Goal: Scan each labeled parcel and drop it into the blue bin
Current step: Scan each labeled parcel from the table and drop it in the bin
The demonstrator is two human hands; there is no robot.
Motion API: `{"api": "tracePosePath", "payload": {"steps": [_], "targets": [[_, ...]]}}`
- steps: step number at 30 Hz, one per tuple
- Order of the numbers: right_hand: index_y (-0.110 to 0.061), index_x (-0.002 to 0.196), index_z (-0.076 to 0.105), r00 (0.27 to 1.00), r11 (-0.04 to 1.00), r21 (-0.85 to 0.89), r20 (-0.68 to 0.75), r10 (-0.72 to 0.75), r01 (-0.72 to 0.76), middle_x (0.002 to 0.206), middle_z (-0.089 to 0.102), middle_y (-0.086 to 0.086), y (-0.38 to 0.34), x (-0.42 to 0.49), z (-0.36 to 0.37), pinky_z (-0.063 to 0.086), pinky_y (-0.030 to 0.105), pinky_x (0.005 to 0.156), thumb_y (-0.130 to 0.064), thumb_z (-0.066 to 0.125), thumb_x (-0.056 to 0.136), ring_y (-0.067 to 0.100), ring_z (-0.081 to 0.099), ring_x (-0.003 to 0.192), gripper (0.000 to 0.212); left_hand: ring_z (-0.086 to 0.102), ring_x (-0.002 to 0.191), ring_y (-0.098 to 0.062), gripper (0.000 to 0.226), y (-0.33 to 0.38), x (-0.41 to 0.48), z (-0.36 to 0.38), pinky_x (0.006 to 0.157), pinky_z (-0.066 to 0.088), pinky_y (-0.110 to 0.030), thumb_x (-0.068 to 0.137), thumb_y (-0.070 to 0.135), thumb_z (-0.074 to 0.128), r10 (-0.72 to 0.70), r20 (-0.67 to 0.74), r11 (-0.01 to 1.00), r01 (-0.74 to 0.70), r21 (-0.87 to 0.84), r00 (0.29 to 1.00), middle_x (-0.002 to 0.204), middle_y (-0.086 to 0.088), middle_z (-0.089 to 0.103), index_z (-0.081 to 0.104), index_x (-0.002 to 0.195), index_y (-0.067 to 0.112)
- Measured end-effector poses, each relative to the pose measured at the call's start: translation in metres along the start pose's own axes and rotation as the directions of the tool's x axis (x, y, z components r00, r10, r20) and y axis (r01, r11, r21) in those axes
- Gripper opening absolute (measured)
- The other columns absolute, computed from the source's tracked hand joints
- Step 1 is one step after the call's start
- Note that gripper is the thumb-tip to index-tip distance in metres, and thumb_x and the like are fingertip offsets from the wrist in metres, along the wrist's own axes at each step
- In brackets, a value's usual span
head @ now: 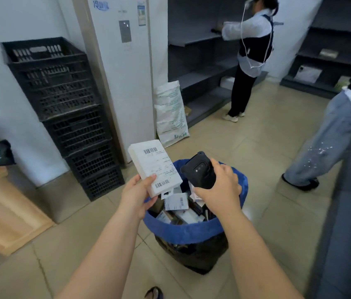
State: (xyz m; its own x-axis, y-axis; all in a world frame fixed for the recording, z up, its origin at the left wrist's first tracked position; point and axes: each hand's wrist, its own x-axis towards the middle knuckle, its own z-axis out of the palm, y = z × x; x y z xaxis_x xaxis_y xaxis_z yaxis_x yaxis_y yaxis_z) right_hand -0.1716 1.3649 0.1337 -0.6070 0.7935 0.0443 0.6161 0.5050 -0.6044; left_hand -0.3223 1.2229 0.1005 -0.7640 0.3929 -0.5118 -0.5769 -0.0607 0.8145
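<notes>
My left hand [136,196] grips the near end of a flat white parcel [148,162], its label with two barcodes facing up. The parcel is held above the left rim of the blue bin [183,230]. My right hand [219,190] holds a black handheld scanner [199,171] over the bin, just right of the parcel, with its front end pointing toward the label. The bin has a blue liner over a dark body and holds several labeled parcels [178,209].
Stacked black crates [62,100] stand at the left beside a tall white floor air conditioner [122,67] and a white sack [170,113]. A wooden counter [2,214] is at near left. Two people [250,55] stand by grey shelves [198,61] at the back right.
</notes>
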Motion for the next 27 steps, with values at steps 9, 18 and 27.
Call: {"api": "tracePosePath", "payload": {"steps": [9, 18, 27], "targets": [[-0.033, 0.154, 0.028, 0.966, 0.966, 0.004, -0.021, 0.257, -0.257, 0.148, 0.036, -0.001, 0.012, 0.111, 0.05, 0.031, 0.047, 0.109, -0.039, 0.079, 0.074, 0.026, 0.031, 0.136, 0.095, 0.07, 0.101, -0.021, 0.031, 0.024, 0.157, 0.045, 0.08, 0.055, -0.037, 0.09, 0.014, 0.071, -0.155, 0.033, 0.977, 0.149, 0.154, 0.987, 0.106, -0.002, 0.076, 0.061, 0.119, 0.021], [-0.034, 0.152, 0.029, 0.908, 0.922, -0.006, 0.171, 0.383, -0.388, 0.149, 0.036, -0.005, 0.088, 0.182, 0.119, 0.032, 0.042, 0.109, -0.038, 0.081, 0.076, 0.021, 0.031, 0.137, 0.093, 0.071, 0.083, -0.017, 0.034, -0.053, 0.247, 0.077, 0.054, 0.052, -0.027, 0.091, 0.014, 0.071, -0.338, -0.124, 0.891, 0.36, 0.278, 0.933, 0.106, -0.007, 0.075, 0.059, 0.124, 0.012], [-0.029, 0.15, 0.035, 0.825, 0.869, -0.028, 0.3, 0.478, -0.493, 0.143, 0.041, 0.002, 0.146, 0.241, 0.201, 0.033, 0.051, 0.11, -0.033, 0.084, 0.071, 0.028, 0.037, 0.13, 0.092, 0.073, 0.078, -0.014, 0.023, -0.118, 0.324, 0.095, 0.052, 0.053, -0.026, 0.095, 0.013, 0.065, -0.497, -0.206, 0.757, 0.537, 0.372, 0.843, 0.107, -0.006, 0.075, 0.062, 0.117, 0.015]]}}
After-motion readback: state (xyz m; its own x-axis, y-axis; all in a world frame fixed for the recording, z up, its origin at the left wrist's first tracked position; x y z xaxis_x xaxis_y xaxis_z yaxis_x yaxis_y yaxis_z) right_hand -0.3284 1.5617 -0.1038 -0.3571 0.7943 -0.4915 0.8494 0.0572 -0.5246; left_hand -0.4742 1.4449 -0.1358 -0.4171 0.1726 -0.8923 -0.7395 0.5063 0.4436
